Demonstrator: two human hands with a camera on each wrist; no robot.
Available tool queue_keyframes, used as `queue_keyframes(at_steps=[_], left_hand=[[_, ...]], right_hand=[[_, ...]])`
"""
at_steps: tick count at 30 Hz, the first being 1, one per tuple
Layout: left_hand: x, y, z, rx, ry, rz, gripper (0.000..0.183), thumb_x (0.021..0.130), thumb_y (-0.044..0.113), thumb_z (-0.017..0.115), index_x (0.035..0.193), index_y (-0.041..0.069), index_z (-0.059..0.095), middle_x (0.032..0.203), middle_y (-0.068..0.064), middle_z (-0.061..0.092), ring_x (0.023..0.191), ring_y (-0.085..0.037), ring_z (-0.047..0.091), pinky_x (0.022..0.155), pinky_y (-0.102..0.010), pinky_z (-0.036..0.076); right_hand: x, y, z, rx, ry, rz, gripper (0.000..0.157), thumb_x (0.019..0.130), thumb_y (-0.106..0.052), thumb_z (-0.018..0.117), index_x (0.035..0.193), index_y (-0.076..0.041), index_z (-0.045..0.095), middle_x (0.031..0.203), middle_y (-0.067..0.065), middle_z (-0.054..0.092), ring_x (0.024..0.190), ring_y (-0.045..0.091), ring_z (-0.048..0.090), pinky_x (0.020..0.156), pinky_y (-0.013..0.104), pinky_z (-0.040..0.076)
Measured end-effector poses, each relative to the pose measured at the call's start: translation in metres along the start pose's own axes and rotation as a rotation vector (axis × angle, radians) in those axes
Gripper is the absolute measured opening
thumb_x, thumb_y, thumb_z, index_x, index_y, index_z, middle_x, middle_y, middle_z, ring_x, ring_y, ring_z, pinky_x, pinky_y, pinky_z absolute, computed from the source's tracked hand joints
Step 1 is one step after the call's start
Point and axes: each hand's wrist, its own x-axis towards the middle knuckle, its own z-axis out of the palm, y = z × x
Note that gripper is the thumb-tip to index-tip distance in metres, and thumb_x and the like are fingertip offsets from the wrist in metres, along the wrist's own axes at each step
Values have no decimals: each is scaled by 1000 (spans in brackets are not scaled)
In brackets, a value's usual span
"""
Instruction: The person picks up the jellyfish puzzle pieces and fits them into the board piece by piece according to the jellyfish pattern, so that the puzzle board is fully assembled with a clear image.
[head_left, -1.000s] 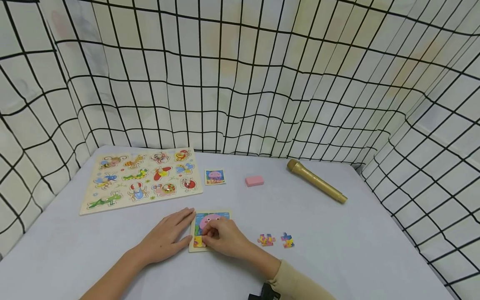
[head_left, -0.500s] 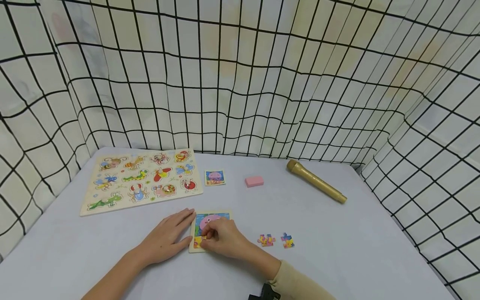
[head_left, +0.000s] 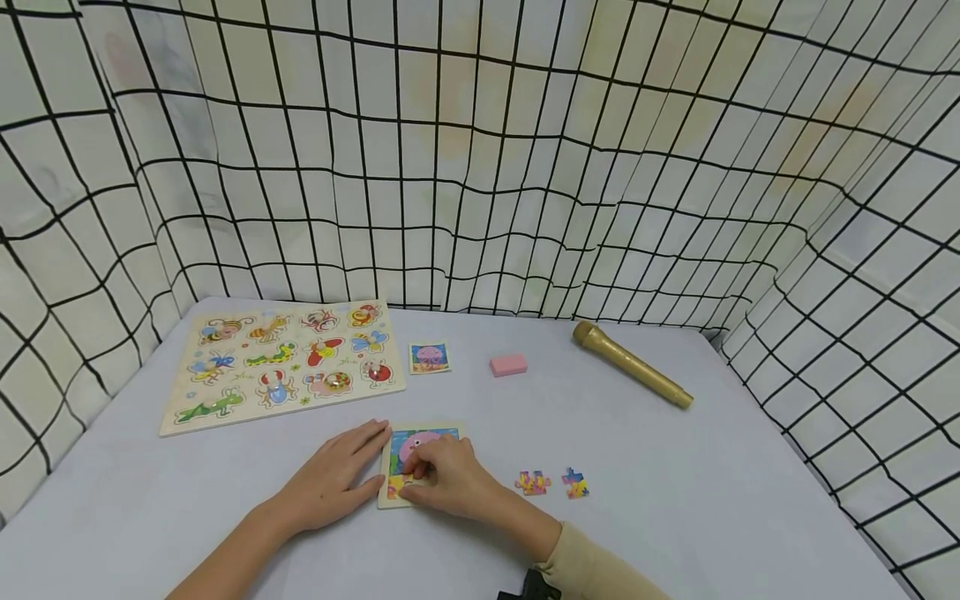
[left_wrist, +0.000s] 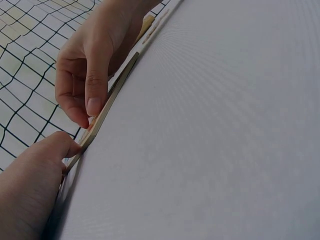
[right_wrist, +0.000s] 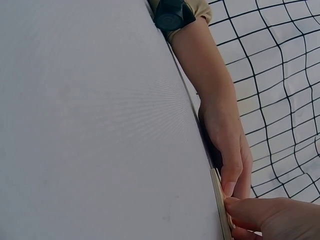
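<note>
A small wooden jigsaw tray [head_left: 393,503] with a pink cartoon figure on blue lies flat on the table. Its left edge is touched by the fingertips and thumb of my left hand [head_left: 330,479], fingers straight. Over the lower part of the picture, my right hand [head_left: 453,482] pinches a yellow and pink jigsaw piece [head_left: 408,479] between thumb and forefinger, low in the tray. That hand hides the tray's right side. Both hands meet the thin tray edge [left_wrist: 107,110] in the left wrist view. Two loose jigsaw pieces, one pink-yellow [head_left: 533,482], one blue-yellow [head_left: 576,482], lie to the right.
A wooden insect peg board [head_left: 288,362] occupies the back left. Along the back are a small picture card [head_left: 430,357], a pink eraser-like block [head_left: 508,365] and a gold microphone [head_left: 633,365]. Black netting [head_left: 480,179] over white cloth surrounds the white table [head_left: 675,500].
My right thumb has shifted slightly left and away from the forefinger, showing more of the piece. The left hand has stayed at the tray's edge.
</note>
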Motion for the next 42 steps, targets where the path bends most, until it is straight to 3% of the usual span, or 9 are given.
queue_keyframes(at_steps=[10, 17, 25, 33, 42], left_hand=[[0, 2, -2, -11, -4, -11, 59, 88, 31, 58, 138, 4, 41, 143, -10, 36, 131, -27, 31, 103, -48, 28], [0, 3, -1, 3, 35, 22, 58, 87, 29, 60, 135, 2, 43, 141, -11, 39, 129, -29, 34, 101, -49, 30], [0, 2, -1, -9, 3, 0, 58, 88, 30, 58, 137, 3, 42, 142, -10, 37, 131, -28, 31, 103, -48, 28], [0, 3, -2, -6, -5, -6, 59, 88, 31, 58, 137, 2, 41, 143, -10, 36, 131, -28, 30, 103, -48, 28], [0, 2, -2, -4, -10, -7, 59, 89, 32, 57, 138, 3, 40, 143, -10, 35, 132, -27, 29, 104, -47, 27]], right_hand=[[-4, 2, -5, -29, -14, -52, 10, 77, -28, 74, 84, -22, 69, 80, -20, 60, 80, -4, 47, 72, 18, 35], [-6, 1, -5, -54, -15, -54, 11, 78, -30, 73, 86, -23, 71, 84, -20, 60, 83, -4, 46, 73, 19, 34], [-7, 3, -5, -22, 13, -88, 12, 78, -29, 73, 87, -21, 73, 84, -19, 63, 82, -5, 47, 73, 17, 36], [-7, 7, -10, 111, -20, -48, 11, 81, -25, 71, 88, -17, 72, 80, -19, 63, 78, -6, 50, 71, 11, 42], [-19, 19, -26, 69, -1, -13, 10, 80, -25, 71, 87, -18, 71, 80, -17, 62, 79, 2, 50, 71, 14, 40]])
